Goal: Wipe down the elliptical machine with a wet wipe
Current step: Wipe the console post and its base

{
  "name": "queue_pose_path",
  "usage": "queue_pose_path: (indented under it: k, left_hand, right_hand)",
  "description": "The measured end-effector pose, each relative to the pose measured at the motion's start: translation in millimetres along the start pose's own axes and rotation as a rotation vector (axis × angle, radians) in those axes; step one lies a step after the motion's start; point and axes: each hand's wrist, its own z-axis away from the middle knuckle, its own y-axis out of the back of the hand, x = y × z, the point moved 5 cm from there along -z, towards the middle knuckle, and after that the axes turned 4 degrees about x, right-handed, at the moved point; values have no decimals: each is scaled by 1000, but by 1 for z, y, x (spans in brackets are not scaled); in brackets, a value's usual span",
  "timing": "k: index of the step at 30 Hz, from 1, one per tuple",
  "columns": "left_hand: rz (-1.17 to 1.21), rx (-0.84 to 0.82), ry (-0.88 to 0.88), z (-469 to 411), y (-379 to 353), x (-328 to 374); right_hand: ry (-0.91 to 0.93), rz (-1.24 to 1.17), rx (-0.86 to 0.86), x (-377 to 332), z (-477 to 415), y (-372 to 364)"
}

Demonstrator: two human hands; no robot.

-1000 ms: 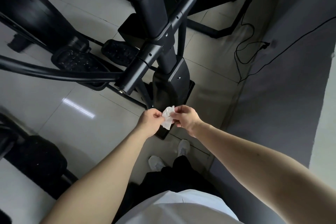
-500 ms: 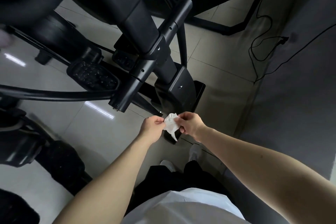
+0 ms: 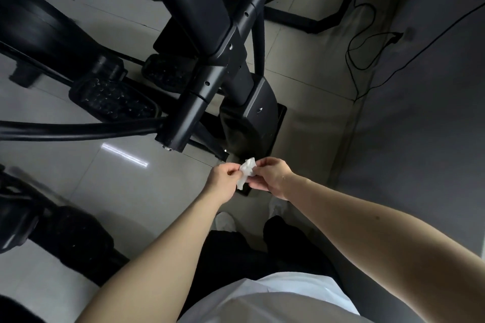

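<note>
A crumpled white wet wipe hangs between my two hands, in front of my chest. My left hand pinches its left edge with curled fingers. My right hand pinches the right side. The black elliptical machine rises just ahead: its thick upright post, a crossbar with small holes, a base housing and two studded pedals. Both hands hover just below the base housing, apart from the machine.
A long black handle bar runs in from the left. Black cables lie on the tiled floor by the grey wall at right. Another dark machine stands at lower left. My white shoes are below my hands.
The view has shifted while both hands keep working the wipe between them. The wipe looks more bunched than half a second ago. The machine has not moved.
</note>
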Motion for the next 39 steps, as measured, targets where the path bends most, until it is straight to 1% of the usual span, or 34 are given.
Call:
queue_pose_path:
  k: [4, 7, 10, 15, 20, 22, 24, 26, 29, 31, 33, 36, 39]
  left_hand:
    - [-5, 36, -42, -2, 16, -24]
    - [-39, 0, -61, -5, 23, -40]
    - [-60, -16, -98, -6, 26, -47]
    - [-60, 59, -175, -16, 27, -49]
    - [-85, 100, -260, -37, 24, -63]
    - [-71, 146, -312, -49, 24, -66]
    - [-13, 242, -390, -57, 29, -68]
    - [72, 357, -493, -61, 37, -67]
    - [185, 568, -645, -67, 52, -68]
    - [280, 672, -723, -72, 59, -69]
    - [358, 732, -804, -82, 61, -68]
    - [452, 774, -930, -95, 60, -68]
    - [467, 830, -1023, -107, 60, -71]
  right_hand:
    - [8, -144, 60, 20, 3, -16]
    - [43, -93, 171, 33, 4, -21]
    - [99, -11, 241, 40, 5, -24]
    - [193, 16, 306, 42, 2, -26]
    - [271, 11, 329, 40, -19, -37]
    - [375, 33, 343, 36, -30, -43]
    - [540, 17, 316, 28, -38, -50]
    - [709, 4, 272, 17, -44, -60]
    - [902, -2, 213, -1, -53, -76]
    - [1034, -4, 163, -12, -62, -86]
    - [1181, 26, 126, -19, -72, -96]
    - [1392, 89, 83, -20, -82, -105]
    - [1587, 122, 53, -21, -95, -109]
